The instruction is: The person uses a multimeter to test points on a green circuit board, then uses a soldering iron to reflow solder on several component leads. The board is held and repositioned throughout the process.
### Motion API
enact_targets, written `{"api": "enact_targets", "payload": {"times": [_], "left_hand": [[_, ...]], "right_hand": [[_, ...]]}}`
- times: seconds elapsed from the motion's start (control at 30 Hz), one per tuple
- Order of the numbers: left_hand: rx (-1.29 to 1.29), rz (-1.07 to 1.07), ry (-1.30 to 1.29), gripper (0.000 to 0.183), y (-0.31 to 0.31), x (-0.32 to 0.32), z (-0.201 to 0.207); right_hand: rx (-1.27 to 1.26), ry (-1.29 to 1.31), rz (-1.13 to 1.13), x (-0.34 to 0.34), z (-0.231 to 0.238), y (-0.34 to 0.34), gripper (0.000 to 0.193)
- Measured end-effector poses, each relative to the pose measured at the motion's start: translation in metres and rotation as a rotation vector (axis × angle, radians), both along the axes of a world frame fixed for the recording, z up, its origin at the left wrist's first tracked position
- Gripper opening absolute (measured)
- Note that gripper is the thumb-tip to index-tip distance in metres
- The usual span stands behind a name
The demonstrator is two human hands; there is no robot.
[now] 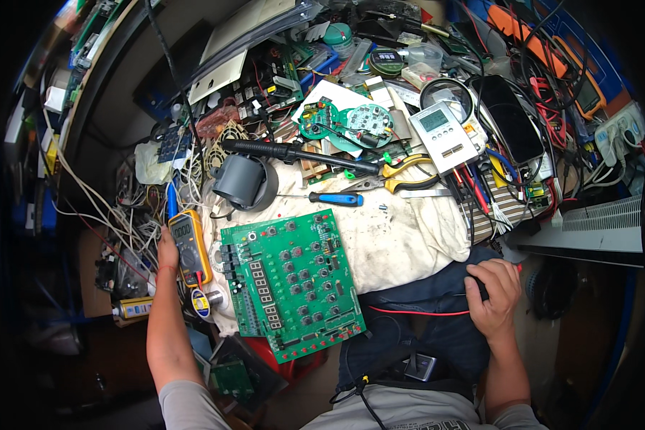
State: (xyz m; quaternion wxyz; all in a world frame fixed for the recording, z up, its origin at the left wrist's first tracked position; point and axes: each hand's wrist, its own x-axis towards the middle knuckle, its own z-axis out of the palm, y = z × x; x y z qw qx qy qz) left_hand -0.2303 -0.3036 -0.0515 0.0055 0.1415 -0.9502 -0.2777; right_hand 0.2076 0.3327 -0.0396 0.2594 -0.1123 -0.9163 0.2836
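Note:
My left hand (167,251) grips the left edge of a yellow multimeter (191,251); its fingers are partly hidden behind the case. The meter's display is lit, and a red plug sits in its lower end. Over my lap at the right, my right hand (496,295) is closed around test probes, of which a black part (476,288) and a red end show. A red test lead (423,312) runs leftward from it. Between my hands, a large green circuit board (297,283) with push buttons and digit displays lies tilted at the cloth's front edge.
A blue screwdriver (335,199), yellow-handled pliers (408,173) and a grey cup-shaped holder (245,183) lie on the white cloth (408,236). Behind are round boards (369,123), a white meter box (446,136) and a phone (509,118). Tangled wires (111,215) crowd the left; a solder spool (202,304) stands below the multimeter.

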Motion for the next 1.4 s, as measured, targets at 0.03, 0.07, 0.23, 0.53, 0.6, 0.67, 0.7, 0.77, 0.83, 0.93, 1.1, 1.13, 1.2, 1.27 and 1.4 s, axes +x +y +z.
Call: {"api": "enact_targets", "payload": {"times": [0.03, 0.07, 0.23, 0.53, 0.6, 0.67, 0.7, 0.77, 0.83, 0.93, 1.1, 1.13, 1.2, 1.27, 1.4], "left_hand": [[-0.030, -0.020, 0.007, 0.082, 0.001, 0.000, 0.000], [-0.036, -0.019, -0.005, 0.081, 0.001, 0.001, 0.001], [-0.037, -0.038, 0.026, 0.079, 0.003, 0.003, 0.001], [-0.118, -0.057, 0.113, 0.074, 0.008, 0.006, -0.003], [-0.211, -0.078, 0.130, 0.072, 0.004, 0.003, -0.005], [-0.283, -0.103, 0.195, 0.068, -0.001, 0.001, -0.009], [-0.317, -0.115, 0.228, 0.066, -0.003, 0.001, -0.011], [-0.337, -0.157, 0.275, 0.061, -0.006, 0.005, -0.010], [-0.332, -0.167, 0.271, 0.056, -0.001, 0.012, -0.006], [-0.237, -0.163, 0.284, 0.043, 0.016, 0.041, 0.016], [-0.078, -0.195, 0.463, 0.034, 0.084, 0.113, 0.070], [-0.022, -0.195, 0.463, 0.034, 0.102, 0.133, 0.081], [0.055, -0.214, 0.457, 0.033, 0.141, 0.174, 0.097], [0.133, -0.256, 0.409, 0.031, 0.182, 0.213, 0.109], [0.156, -0.376, 0.395, 0.031, 0.251, 0.271, 0.121]], "right_hand": [[0.000, 0.003, 0.000, 0.000, 0.000, 0.000, 0.026], [0.000, 0.006, 0.001, -0.001, 0.000, 0.000, 0.026], [-0.001, 0.004, -0.001, -0.001, 0.000, 0.000, 0.026], [0.009, 0.005, -0.006, -0.002, 0.001, 0.000, 0.025], [-0.003, -0.001, -0.008, -0.001, 0.000, 0.000, 0.025], [0.000, 0.005, -0.003, 0.000, 0.000, 0.000, 0.026], [0.003, 0.007, -0.001, 0.000, 0.000, 0.000, 0.026], [0.006, 0.014, 0.002, 0.001, 0.000, 0.001, 0.026], [0.000, 0.021, 0.009, 0.001, 0.000, 0.002, 0.026], [-0.005, 0.018, 0.012, 0.002, -0.001, 0.002, 0.025], [-0.005, 0.019, 0.022, 0.004, -0.002, 0.003, 0.026], [-0.004, 0.021, 0.022, 0.003, -0.002, 0.002, 0.026], [0.005, 0.018, 0.021, 0.002, -0.001, 0.001, 0.027], [0.019, 0.004, 0.019, 0.002, 0.003, 0.000, 0.027], [0.019, -0.009, 0.053, -0.002, 0.018, -0.005, 0.028]]}}
